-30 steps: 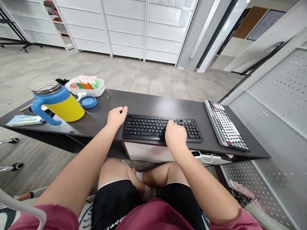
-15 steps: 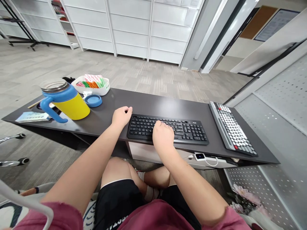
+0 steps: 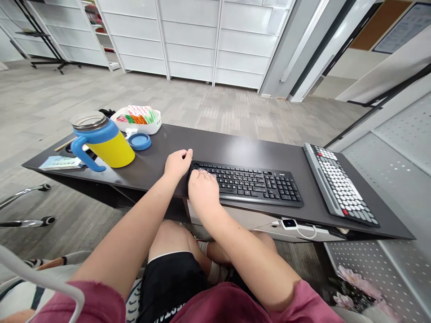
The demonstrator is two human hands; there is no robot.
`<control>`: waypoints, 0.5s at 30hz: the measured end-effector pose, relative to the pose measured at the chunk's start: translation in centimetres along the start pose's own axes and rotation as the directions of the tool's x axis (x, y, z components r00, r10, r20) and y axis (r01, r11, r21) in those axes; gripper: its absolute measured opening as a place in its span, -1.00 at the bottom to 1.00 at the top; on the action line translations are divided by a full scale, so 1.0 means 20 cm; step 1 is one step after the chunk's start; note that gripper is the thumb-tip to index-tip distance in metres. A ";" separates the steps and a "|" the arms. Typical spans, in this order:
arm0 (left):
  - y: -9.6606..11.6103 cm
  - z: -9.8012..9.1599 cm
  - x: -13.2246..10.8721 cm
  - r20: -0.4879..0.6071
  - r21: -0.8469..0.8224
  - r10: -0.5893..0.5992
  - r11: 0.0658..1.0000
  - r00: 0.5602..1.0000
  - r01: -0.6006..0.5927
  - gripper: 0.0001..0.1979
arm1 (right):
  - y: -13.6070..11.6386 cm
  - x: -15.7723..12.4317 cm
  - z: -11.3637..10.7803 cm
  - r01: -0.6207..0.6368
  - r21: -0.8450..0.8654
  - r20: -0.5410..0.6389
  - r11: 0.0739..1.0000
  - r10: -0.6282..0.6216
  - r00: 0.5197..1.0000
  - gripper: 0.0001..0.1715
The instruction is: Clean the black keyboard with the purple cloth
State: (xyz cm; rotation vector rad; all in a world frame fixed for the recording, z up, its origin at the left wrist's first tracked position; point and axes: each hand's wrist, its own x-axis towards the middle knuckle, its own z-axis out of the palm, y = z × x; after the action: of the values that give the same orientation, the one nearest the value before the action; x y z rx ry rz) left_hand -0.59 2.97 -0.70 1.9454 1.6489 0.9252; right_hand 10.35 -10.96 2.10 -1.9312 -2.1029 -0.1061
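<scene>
A black keyboard (image 3: 251,184) lies along the near edge of the dark desk. Curled at its left end is my left hand (image 3: 178,162), closed against the keyboard's edge with the thumb up by the top corner. My right hand (image 3: 204,188) presses down on the left part of the keys, its fingers bunched and closed. A small pale bit shows at those fingertips, but what it is I cannot make out. The keys under the right hand are hidden.
Left on the desk (image 3: 232,140) stand a yellow and blue mug (image 3: 114,150), a blue lid (image 3: 139,141), a white basket (image 3: 155,126) of colourful items and a flat packet (image 3: 62,163). A white-keyed keyboard (image 3: 343,184) lies right. Below, a smartwatch (image 3: 288,224) sits with a white cable.
My right hand has slid left along the keys, from the middle of the keyboard to its left part. My left hand stays at the left end. The view has shifted slightly.
</scene>
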 end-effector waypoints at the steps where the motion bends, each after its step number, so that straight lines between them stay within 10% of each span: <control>1: -0.01 0.00 0.01 0.005 -0.024 -0.012 1.000 1.000 0.012 -0.47 | -0.02 0.01 0.02 0.034 0.015 -0.012 0.999 -0.034 0.999 -0.63; 15: -0.02 -0.01 0.02 -0.008 -0.067 -0.007 0.998 1.000 0.006 -0.36 | 0.18 -0.09 0.02 0.333 0.223 -0.009 0.916 -0.339 0.941 -0.55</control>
State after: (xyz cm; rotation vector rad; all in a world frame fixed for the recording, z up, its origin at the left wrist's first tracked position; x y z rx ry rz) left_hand -0.99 3.35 -0.68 1.8930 1.6068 0.9743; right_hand 14.03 -12.24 0.66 -1.4411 -2.3364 0.0859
